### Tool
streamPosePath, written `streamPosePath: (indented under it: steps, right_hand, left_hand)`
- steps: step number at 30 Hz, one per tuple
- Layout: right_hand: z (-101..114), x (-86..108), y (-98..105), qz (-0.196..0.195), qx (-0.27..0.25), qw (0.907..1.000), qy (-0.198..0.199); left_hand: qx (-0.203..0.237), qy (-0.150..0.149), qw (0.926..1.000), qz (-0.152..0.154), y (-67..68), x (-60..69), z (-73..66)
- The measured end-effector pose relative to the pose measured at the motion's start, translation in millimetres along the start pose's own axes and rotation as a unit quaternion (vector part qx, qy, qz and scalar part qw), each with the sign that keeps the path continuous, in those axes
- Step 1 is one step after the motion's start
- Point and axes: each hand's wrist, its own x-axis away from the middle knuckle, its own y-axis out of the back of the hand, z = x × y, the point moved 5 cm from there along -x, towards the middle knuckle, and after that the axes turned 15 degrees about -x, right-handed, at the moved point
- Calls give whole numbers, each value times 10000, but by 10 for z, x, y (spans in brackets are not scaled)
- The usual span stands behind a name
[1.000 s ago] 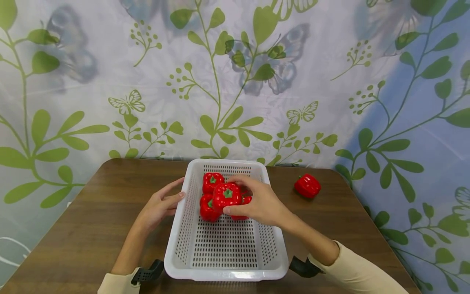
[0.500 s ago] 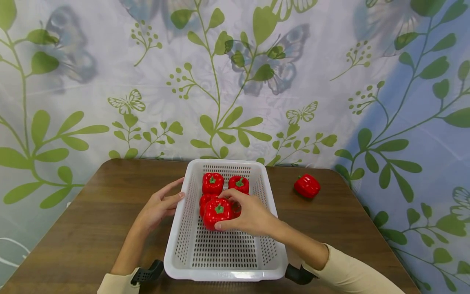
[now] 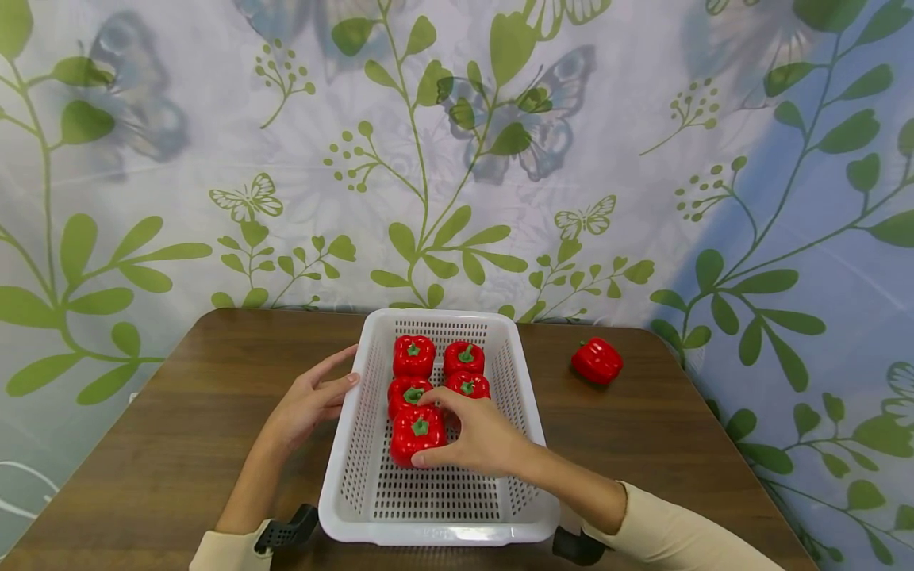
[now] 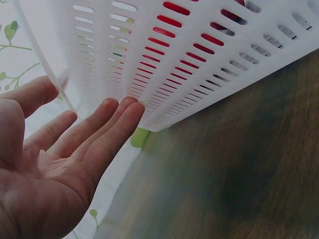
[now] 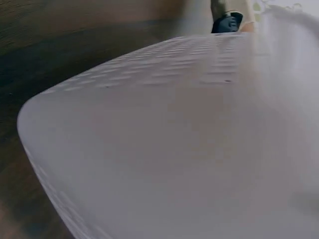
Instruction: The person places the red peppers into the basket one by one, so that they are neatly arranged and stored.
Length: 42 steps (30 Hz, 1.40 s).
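A white perforated plastic basket [image 3: 439,534] stands on the table with several red bell peppers in it. My right hand [image 3: 485,436] grips a red bell pepper [image 3: 414,440] between thumb and fingers, inside the basket. Just behind it sits another bell pepper [image 3: 408,392], partly covered by the fingers. Farther back are more peppers, one at the back left [image 3: 413,356] and one at the back right [image 3: 464,357]. At the basket's left side rests my left hand [image 3: 307,404]. The left wrist view shows its fairly straight fingers [image 4: 107,134] by the perforated wall, thumb near the rim.
One more red bell pepper [image 3: 597,361] lies on its side on the brown wooden table [image 3: 643,444], right of the basket. A patterned cloth [image 3: 457,159] hangs behind the table. The basket's outer wall [image 5: 149,139] fills most of the right wrist view.
My right hand has moved its bell pepper toward the front of the basket and lower, uncovering the peppers on the right. The left hand has stayed in place.
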Motion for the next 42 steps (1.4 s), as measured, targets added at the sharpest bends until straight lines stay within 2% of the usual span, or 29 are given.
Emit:
streamPosePath:
  steps: [7, 17, 31, 42]
  right_hand:
    - [-56, -16, -55, -84, 232, 9996, 113]
    - [-131, -37, -137, -110, 295, 9991, 279]
    - [-196, -58, -214, 54, 271, 9995, 134]
    - [-203, -42, -217, 36, 338, 9993, 155]
  left_hand:
    - [-52, 14, 10000, -42, 1, -6, -16]
    - [-75, 38, 9999, -79, 3, -7, -23]
    - [-69, 68, 9999, -57, 4, 10, -20]
    - [-53, 55, 10000, -18, -2, 10, -24]
